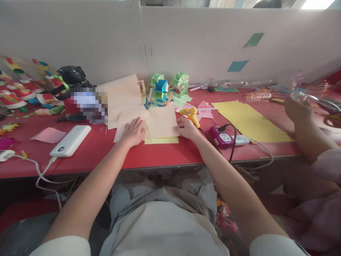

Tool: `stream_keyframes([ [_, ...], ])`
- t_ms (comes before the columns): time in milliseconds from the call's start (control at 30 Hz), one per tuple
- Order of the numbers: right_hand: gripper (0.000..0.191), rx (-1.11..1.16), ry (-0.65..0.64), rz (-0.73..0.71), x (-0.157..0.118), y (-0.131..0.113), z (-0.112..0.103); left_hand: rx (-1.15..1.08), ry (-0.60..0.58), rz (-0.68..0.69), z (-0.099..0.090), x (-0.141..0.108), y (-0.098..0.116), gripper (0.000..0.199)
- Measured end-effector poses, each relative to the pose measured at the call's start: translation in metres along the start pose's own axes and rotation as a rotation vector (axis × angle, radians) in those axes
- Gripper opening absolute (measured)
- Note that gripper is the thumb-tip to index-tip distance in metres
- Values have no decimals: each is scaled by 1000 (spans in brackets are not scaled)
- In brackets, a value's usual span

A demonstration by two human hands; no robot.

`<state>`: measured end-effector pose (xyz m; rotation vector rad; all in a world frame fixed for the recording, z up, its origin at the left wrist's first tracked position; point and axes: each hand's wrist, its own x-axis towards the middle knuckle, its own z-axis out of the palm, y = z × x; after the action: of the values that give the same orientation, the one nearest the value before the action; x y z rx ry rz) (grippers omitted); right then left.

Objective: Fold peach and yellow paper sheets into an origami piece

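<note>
My left hand (135,132) lies flat on cream paper sheets (125,119), its fingers stretched forward. At the right edge of a smaller cream paper square (162,122), my right hand (187,128) has its fingers curled, pinching that edge. Beneath the square, a strip of yellow paper (161,140) sticks out towards me. A yellow hot glue gun (190,113) rests just beyond my right hand, with a pink paper piece (205,109) behind it. Folded green and blue paper models (161,89) stand behind the square.
A white power bank (71,141) with a cable lies left. To the right are a purple power socket (221,136) with cords and a large yellow sheet (253,121). Another person's hand (298,108) holds something clear at far right. A partition (186,42) closes the back.
</note>
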<state>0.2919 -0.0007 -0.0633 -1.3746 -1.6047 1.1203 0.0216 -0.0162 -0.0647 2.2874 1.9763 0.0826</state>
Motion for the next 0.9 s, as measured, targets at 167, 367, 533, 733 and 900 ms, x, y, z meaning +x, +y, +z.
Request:
stream_keyframes([
  [167,36,20,-7,8,-1,0,0,-51,10,4,-1,-1,1,62],
  [367,31,23,-16,-7,-1,-3,0,-33,18,3,-1,-1,1,60],
  [533,27,-9,33,18,-2,-3,-3,-65,17,4,0,-1,0,59],
  [733,28,8,22,-20,-1,-1,-4,-68,53,17,-2,-2,1,59],
  [900,29,-67,71,-70,2,5,-3,-79,111,50,-1,-2,-1,60],
])
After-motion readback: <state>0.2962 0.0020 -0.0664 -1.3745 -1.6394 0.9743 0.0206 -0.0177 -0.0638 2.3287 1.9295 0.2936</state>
